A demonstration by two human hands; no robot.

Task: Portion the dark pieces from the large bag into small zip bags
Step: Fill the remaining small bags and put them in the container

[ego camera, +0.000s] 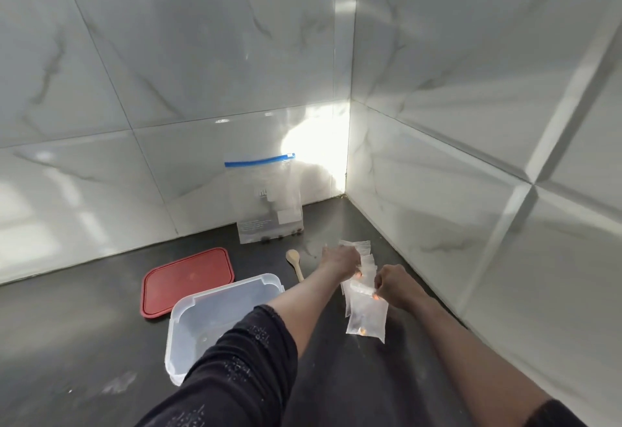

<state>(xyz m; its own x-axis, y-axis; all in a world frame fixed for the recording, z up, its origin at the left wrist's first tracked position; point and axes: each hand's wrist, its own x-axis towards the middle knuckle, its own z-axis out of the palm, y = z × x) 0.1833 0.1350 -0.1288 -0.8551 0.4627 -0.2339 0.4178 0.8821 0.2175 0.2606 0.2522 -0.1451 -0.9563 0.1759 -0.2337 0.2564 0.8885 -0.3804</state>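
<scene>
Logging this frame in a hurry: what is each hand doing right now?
Left hand: fingers curled, pinching the top of a small zip bag.
Right hand: pinching the same bag's top edge.

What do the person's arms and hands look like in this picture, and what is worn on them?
The left hand and right hand show no gloves, rings or watch. The left sleeve is black with faint pale speckles and leaves the forearm bare. Only a dark edge of the right sleeve shows at the frame's bottom. The fingernails look orange.
</scene>
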